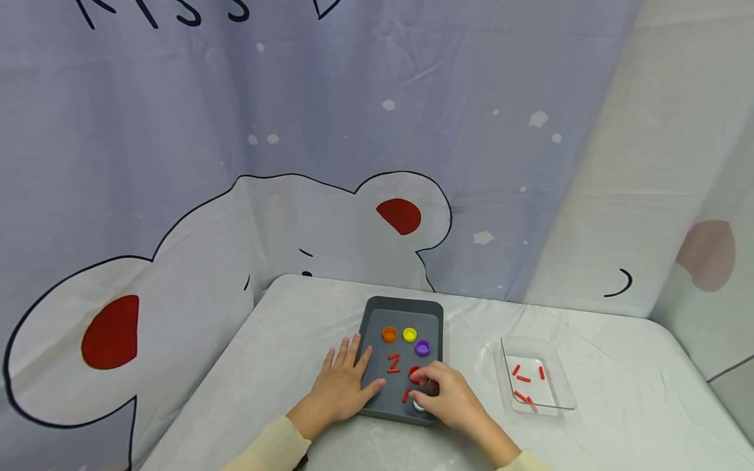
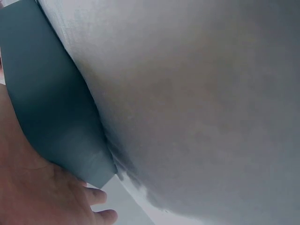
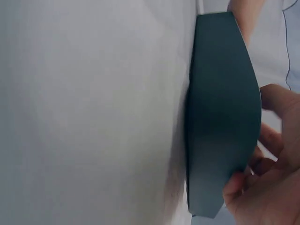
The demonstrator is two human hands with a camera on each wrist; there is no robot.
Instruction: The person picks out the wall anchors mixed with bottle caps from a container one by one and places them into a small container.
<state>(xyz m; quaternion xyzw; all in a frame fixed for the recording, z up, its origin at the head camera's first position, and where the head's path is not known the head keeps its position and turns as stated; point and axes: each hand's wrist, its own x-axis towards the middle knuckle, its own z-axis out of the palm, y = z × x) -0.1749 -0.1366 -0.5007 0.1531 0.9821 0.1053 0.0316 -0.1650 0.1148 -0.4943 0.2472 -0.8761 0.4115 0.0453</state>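
Note:
A dark grey tray [image 1: 400, 307] lies on the table. My left hand [image 1: 338, 389] rests flat with spread fingers across its left edge. Over the tray's lower right corner is my right hand [image 1: 450, 398], fingers bent and thumb apart from the index finger; anything between them is hidden. Just by its fingertips is a red round cap [image 1: 414, 373], partly covered. A white or silvery round piece [image 1: 418, 407] shows below the thumb, with a short red stick [image 1: 406, 396] to its left. Further up, several red sticks [image 1: 394, 363] form a zigzag. Both wrist views show the tray's outer wall [image 2: 56, 93].
Orange [image 1: 389, 334], yellow [image 1: 409, 335] and purple [image 1: 422, 348] round caps sit in the tray's upper half. To the right stands a clear box [image 1: 562, 386] with several loose red sticks [image 1: 523, 379]. A printed curtain [image 1: 330, 222] hangs behind the white-covered table [image 1: 283, 353].

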